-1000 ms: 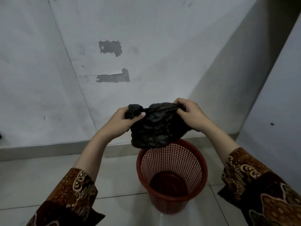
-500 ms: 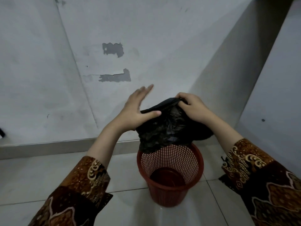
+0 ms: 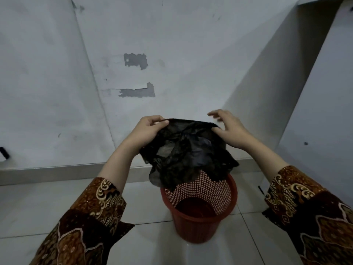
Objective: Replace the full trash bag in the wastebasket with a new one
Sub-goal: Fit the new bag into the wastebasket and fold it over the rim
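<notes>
A crumpled black trash bag (image 3: 188, 150) hangs in the air above a red mesh wastebasket (image 3: 200, 224) that stands on the floor with nothing visible inside. My left hand (image 3: 146, 131) pinches the bag's upper left edge between thumb and fingers. My right hand (image 3: 227, 127) is at the bag's upper right edge, its thumb against the plastic and its fingers spread and lifted off it. The bag's lower folds dangle over the basket's far rim.
A grey wall (image 3: 172, 44) with patches of peeled paint rises just behind the basket. A white cabinet side (image 3: 315, 102) stands to the right. The floor is pale tile (image 3: 149, 245), with a baseboard along the wall.
My left hand, open half a second ago, now pinches the bag's edge. My right hand has loosened its grip and spread its fingers. The bag is stretched wider and hangs lower.
</notes>
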Motion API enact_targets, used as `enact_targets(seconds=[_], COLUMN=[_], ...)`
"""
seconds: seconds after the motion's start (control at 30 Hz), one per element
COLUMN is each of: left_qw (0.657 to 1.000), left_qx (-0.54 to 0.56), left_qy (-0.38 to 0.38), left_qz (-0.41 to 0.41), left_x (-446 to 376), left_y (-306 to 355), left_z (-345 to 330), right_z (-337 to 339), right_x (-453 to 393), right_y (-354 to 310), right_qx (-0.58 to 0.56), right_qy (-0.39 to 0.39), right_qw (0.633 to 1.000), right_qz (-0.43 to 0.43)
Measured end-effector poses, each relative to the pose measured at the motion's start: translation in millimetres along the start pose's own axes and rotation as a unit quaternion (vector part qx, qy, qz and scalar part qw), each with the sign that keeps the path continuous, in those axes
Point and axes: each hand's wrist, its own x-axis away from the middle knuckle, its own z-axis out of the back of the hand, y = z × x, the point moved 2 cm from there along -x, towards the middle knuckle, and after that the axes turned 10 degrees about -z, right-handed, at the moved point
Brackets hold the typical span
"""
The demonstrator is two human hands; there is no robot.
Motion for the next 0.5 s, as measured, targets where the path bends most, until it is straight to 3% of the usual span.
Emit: enact_targets(seconds=[0.07, 0.17, 0.23, 0.33, 0.43, 0.5], left_qw=[0.997, 0.992, 0.989, 0.985, 0.985, 0.992], left_qx=[0.020, 0.046, 0.075, 0.094, 0.084, 0.048], left_qy=[0.076, 0.114, 0.124, 0.142, 0.151, 0.119], left_qz=[0.002, 0.001, -0.002, -0.002, 0.013, 0.023], left_x=[-4.7, -8.4, -9.9, -9.7, -7.0, -2.9], left_y=[1.9, 6.8, 9.7, 12.1, 10.3, 8.5], left_z=[-4.1, -16.5, -22.1, -20.8, -10.0, -2.5], right_z=[4.4, 3.1, -7.4, -23.6, -19.6, -10.7], right_x=[4.2, 16.2, 20.7, 17.2, 9.7, 2.8], right_y=[-20.6, -61.4, -77.1, -72.1, -52.0, -39.4], right_qx=[-0.029, -0.143, -0.088, 0.035, 0.044, 0.021], right_qy=[-0.007, -0.052, -0.091, -0.087, -0.053, -0.014], right_qw=[0.999, 0.986, 0.987, 0.986, 0.991, 0.997], right_qz=[0.043, 0.072, 0.096, 0.139, 0.114, 0.073])
